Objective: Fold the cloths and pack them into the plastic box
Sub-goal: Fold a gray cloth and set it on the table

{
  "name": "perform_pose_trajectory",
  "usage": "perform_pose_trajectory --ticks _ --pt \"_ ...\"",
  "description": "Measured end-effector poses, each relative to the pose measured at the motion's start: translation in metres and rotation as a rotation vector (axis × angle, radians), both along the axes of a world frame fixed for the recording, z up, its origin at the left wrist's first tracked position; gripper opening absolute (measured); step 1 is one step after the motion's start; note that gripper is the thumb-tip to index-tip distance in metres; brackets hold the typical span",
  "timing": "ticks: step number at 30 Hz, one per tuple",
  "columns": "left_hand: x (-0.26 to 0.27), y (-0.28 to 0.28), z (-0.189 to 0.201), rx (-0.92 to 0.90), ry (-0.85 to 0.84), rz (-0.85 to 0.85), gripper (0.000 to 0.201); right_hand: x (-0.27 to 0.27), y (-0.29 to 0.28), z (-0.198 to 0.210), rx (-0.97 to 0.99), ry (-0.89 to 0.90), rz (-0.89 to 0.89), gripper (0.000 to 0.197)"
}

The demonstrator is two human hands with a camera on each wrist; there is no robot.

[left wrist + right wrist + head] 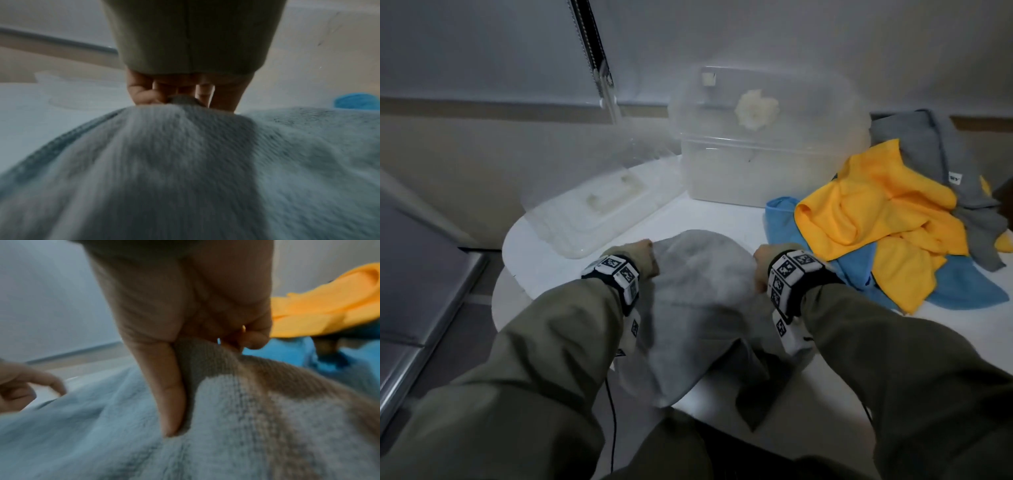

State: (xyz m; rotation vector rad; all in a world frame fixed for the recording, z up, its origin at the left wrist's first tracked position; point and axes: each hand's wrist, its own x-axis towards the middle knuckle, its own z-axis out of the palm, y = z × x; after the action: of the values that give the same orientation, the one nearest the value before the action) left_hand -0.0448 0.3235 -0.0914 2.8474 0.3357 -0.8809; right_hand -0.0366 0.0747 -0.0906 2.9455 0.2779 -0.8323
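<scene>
I am holding a soft grey fleecy cloth [698,294] with both hands over the white bench [722,216]. My left hand [645,258] is pinching one upper corner: in the left wrist view the fingers [144,95] are curling round a bunched bit of fabric. My right hand [762,262] is gripping the opposite corner, with the thumb [170,386] lying straight down along the cloth and the other fingers curling over its edge. So each grip is closing on the cloth, which is spreading between them and draping down toward me over the bench's near edge; it is blurred in every view.

Beyond both grips, the clear plastic box [756,164] is standing open on the bench, and I cannot tell whether anything is lying inside it. Its clear plastic lid [592,209] is lying flat beyond my left grip. To the right of my right grip, a crumpled yellow cloth [876,219] is lying over a blue cloth [962,291], with a darker grey cloth [928,150] behind them.
</scene>
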Motion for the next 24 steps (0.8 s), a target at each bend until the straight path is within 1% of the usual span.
perform_pose_trajectory --ticks 1,2,3,4,5,6,8,9,10,11,12,14,15,16,17,18,19,21,22,23,24 --pt "0.005 -0.001 0.005 0.036 0.003 -0.071 0.051 0.008 0.000 0.009 -0.043 -0.022 0.033 0.019" --pt "0.009 -0.001 0.010 0.080 0.000 -0.116 0.042 0.016 -0.001 0.016 -0.081 -0.046 0.052 0.018" --pt "0.014 -0.001 0.017 0.114 -0.014 -0.137 0.040 0.024 -0.002 0.025 -0.076 -0.081 0.047 0.019" --pt "0.018 0.000 0.026 0.134 -0.067 -0.121 0.042 0.033 -0.003 0.031 -0.029 -0.125 0.022 0.019" --pt "0.023 0.003 0.031 0.128 -0.163 -0.078 0.042 0.041 -0.004 0.038 0.034 -0.162 -0.026 0.019" --pt "0.027 0.006 0.038 0.096 -0.280 -0.022 0.041 0.048 -0.005 0.045 0.088 -0.183 -0.068 0.021" --pt "0.032 0.011 0.048 -0.028 -0.492 0.061 0.035 0.057 -0.009 0.054 0.167 -0.170 -0.173 0.026" --pt "0.034 0.014 0.050 -0.072 -0.559 0.085 0.029 0.060 -0.013 0.055 0.209 -0.173 -0.234 0.026" --pt "0.035 0.016 0.052 -0.100 -0.586 0.109 0.023 0.062 -0.016 0.054 0.268 -0.187 -0.292 0.024" --pt "0.034 0.019 0.052 -0.128 -0.600 0.128 0.016 0.060 -0.018 0.053 0.370 -0.218 -0.355 0.023" --pt "0.031 0.021 0.050 -0.171 -0.613 0.147 0.012 0.059 -0.019 0.048 0.490 -0.246 -0.412 0.028" --pt "0.027 0.027 0.037 -0.347 -0.620 0.191 0.012 0.049 -0.020 0.041 0.805 -0.256 -0.544 0.044" --pt "0.024 0.031 0.030 -0.471 -0.616 0.238 0.013 0.044 -0.020 0.041 0.981 -0.250 -0.661 0.045" --pt "0.021 0.033 0.026 -0.573 -0.605 0.273 0.015 0.041 -0.021 0.045 1.105 -0.252 -0.759 0.039" --pt "0.018 0.036 0.022 -0.624 -0.562 0.286 0.016 0.040 -0.022 0.047 1.192 -0.268 -0.827 0.029" --pt "0.014 0.037 0.021 -0.633 -0.467 0.274 0.015 0.042 -0.025 0.048 1.213 -0.278 -0.852 0.018" --pt "0.008 0.038 0.021 -0.639 -0.320 0.244 0.016 0.043 -0.027 0.049 1.160 -0.232 -0.851 0.007" --pt "-0.003 0.036 0.022 -0.660 0.028 0.149 0.035 0.041 -0.029 0.044 0.950 -0.064 -0.821 0.021" --pt "-0.010 0.033 0.024 -0.660 0.182 0.114 0.041 0.033 -0.028 0.042 0.916 0.061 -0.829 0.024" --pt "-0.015 0.031 0.025 -0.633 0.271 0.099 0.040 0.027 -0.029 0.037 0.895 0.175 -0.847 0.029" --pt "-0.019 0.029 0.025 -0.636 0.287 0.122 0.040 0.023 -0.030 0.033 0.813 0.242 -0.834 0.037"
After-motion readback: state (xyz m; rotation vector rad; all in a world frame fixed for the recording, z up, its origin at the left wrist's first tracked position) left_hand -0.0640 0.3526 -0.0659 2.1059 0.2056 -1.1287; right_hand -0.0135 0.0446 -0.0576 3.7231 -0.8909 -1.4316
